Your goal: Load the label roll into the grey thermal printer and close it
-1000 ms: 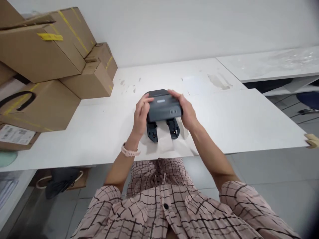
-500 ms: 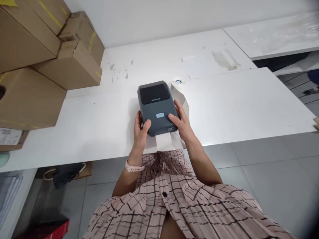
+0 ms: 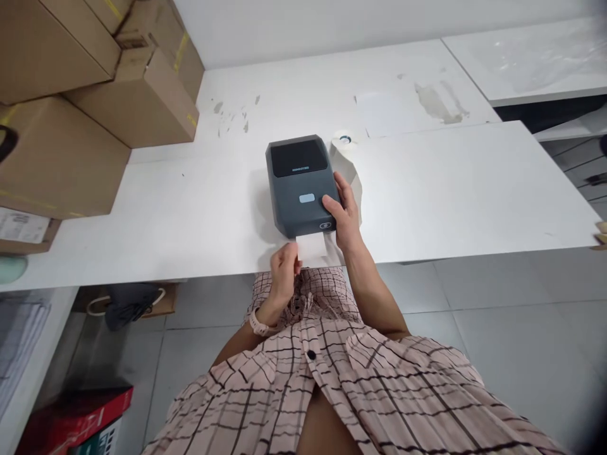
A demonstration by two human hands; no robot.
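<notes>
A dark grey label printer [image 3: 298,205] with a black window and a light blue button sits near the front edge of the white table. From its front slot a white paper label strip [image 3: 312,245] sticks out. My right hand [image 3: 346,215] is wrapped around the printer's right side, thumb on top near the button. At the left edge of the label strip is my left hand [image 3: 283,268], fingers curled against the paper in a pinch. Behind the printer's right side lies a roll of labels [image 3: 344,139], its strip [image 3: 351,174] running along the printer.
Several cardboard boxes [image 3: 142,95] are stacked at the left of the white table [image 3: 455,189]. A pale green object [image 3: 13,268] sits at the table's left edge. Underneath are a dark bag [image 3: 130,305] and a red box [image 3: 85,420] on the floor.
My left hand has let go of the printer's left side and moved down to the label strip at its front. My right hand stays on the printer. The view has shifted slightly.
</notes>
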